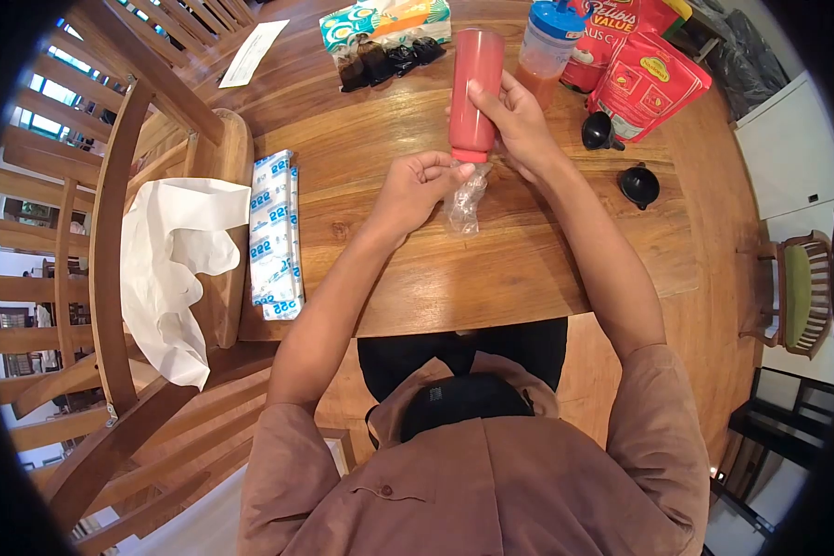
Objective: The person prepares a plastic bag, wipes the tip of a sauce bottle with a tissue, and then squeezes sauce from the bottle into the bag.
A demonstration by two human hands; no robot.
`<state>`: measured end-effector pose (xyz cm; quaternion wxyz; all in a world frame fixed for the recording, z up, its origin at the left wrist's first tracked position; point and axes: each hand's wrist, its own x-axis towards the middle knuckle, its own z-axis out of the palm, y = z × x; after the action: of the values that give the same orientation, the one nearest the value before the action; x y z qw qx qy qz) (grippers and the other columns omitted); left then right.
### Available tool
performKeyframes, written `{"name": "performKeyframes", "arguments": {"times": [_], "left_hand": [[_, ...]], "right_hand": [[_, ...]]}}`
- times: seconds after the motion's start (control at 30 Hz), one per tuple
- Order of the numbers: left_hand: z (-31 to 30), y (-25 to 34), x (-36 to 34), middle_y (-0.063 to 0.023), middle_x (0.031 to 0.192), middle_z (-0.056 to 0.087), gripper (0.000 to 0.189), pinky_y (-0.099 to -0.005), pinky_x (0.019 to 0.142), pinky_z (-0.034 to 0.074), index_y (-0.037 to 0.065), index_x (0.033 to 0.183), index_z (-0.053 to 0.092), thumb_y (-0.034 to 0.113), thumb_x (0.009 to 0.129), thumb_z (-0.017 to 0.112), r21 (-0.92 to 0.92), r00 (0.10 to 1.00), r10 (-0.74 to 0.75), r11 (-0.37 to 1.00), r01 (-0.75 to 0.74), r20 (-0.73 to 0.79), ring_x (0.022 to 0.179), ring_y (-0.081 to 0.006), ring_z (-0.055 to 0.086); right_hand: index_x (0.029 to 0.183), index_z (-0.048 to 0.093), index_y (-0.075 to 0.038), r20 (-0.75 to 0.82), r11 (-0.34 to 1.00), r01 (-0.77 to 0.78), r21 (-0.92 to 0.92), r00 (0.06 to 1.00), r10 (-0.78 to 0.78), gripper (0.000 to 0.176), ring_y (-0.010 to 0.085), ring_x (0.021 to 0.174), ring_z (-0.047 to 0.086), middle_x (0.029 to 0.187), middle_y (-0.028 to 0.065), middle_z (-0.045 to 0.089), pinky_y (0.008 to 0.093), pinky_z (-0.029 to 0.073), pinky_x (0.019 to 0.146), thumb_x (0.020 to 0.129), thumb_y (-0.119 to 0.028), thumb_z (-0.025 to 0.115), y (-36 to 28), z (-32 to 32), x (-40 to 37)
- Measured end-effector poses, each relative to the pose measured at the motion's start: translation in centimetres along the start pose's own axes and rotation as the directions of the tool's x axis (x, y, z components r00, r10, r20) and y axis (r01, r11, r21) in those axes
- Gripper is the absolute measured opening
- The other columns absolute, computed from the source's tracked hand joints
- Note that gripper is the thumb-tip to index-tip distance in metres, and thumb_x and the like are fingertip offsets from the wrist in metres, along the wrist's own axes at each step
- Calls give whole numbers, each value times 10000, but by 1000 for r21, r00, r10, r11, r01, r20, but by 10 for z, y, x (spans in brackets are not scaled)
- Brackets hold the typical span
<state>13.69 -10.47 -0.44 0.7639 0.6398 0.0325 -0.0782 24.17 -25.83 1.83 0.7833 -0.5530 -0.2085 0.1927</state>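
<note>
A red bottle is held upside down over the wooden table, its cap end toward me. My right hand wraps round its side from the right. Clear crinkled plastic hangs at the cap end. My left hand pinches at the cap and the top of this plastic, its fingers closed. How much of the plastic lies between those fingers is hard to make out.
Behind stand a tissue box with black bags, a blue-lidded container and red pouches. Black funnels lie right. Left are a blue-white packet, white cloth and a wooden chair.
</note>
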Motion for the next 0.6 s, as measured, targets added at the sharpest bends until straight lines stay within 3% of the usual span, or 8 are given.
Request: {"name": "performKeyframes", "arguments": {"times": [0.07, 0.1, 0.17, 0.3, 0.37, 0.4, 0.47, 0.6], "left_hand": [[-8, -7, 3, -93, 953, 728, 264, -233, 740, 537, -39, 1109, 648, 183, 967, 651, -16, 997, 10, 1000, -9, 76, 837, -117, 684], [-7, -6, 2, -93, 953, 728, 264, -233, 740, 537, -39, 1109, 648, 183, 967, 651, -15, 997, 10, 1000, -9, 76, 837, -117, 684], [-5, -3, 0, -116, 1026, 717, 278, -273, 803, 532, -36, 1164, 623, 189, 1009, 570, -119, 985, 17, 993, 3, 172, 907, -138, 678], [-13, -5, 3, -172, 1107, 689, 340, -332, 936, 497, -54, 1254, 548, 189, 1018, 523, -163, 966, 0, 986, 43, 257, 1010, -200, 657], [-19, -2, 2, -161, 1077, 687, 347, -338, 948, 490, -53, 1239, 544, 187, 990, 568, -338, 932, 58, 938, 71, 358, 1004, -204, 653], [-18, -2, 1, -161, 1077, 687, 347, -338, 948, 490, -53, 1239, 544, 187, 990, 568, -337, 932, 57, 939, 72, 359, 1004, -204, 653], [-15, -4, -1, -134, 1045, 684, 352, -322, 923, 495, -39, 1215, 561, 208, 970, 613, -126, 959, 66, 991, -32, 275, 968, -179, 650], [-13, -3, 0, -102, 1019, 679, 337, -293, 870, 502, -16, 1195, 582, 228, 968, 636, -3, 977, -1, 1000, 2, 211, 923, -145, 643]], "right_hand": [[1312, 427, -27, -54, 982, 166, -94, 984, -172, 495, 155, 976, 650, 1087, 105, 629, 315, 568, 823, 960, -279, 665, 4, 1, 1], [1312, 427, -27, -54, 982, 167, -94, 984, -172, 495, 155, 976, 650, 1087, 105, 629, 315, 568, 823, 960, -279, 665, 3, 4, 1], [1320, 347, 59, -186, 967, 185, -174, 958, -217, 691, 151, 943, 637, 1082, 137, 617, 291, 563, 770, 876, -254, 773, 4, 10, -2], [1315, 300, 70, -279, 951, 200, -236, 923, -264, 688, 149, 948, 623, 1107, 160, 596, 273, 550, 774, 911, -284, 730, 7, 25, -1], [1323, 279, 61, -325, 939, 289, -186, 884, -336, 651, 139, 940, 606, 1135, 155, 569, 263, 536, 769, 948, -298, 672, 17, 23, 7], [1323, 279, 61, -327, 939, 289, -185, 883, -336, 651, 139, 940, 606, 1135, 155, 569, 263, 536, 769, 948, -298, 672, 18, 22, 7], [1330, 272, 47, -305, 929, 356, -105, 877, -371, 621, 134, 928, 593, 1136, 149, 550, 257, 527, 757, 969, -308, 632, 18, 20, 9], [1342, 255, 42, -161, 929, 329, -168, 921, -355, 648, 144, 954, 595, 1150, 155, 549, 274, 532, 773, 952, -282, 657, 13, 21, 1]]}}
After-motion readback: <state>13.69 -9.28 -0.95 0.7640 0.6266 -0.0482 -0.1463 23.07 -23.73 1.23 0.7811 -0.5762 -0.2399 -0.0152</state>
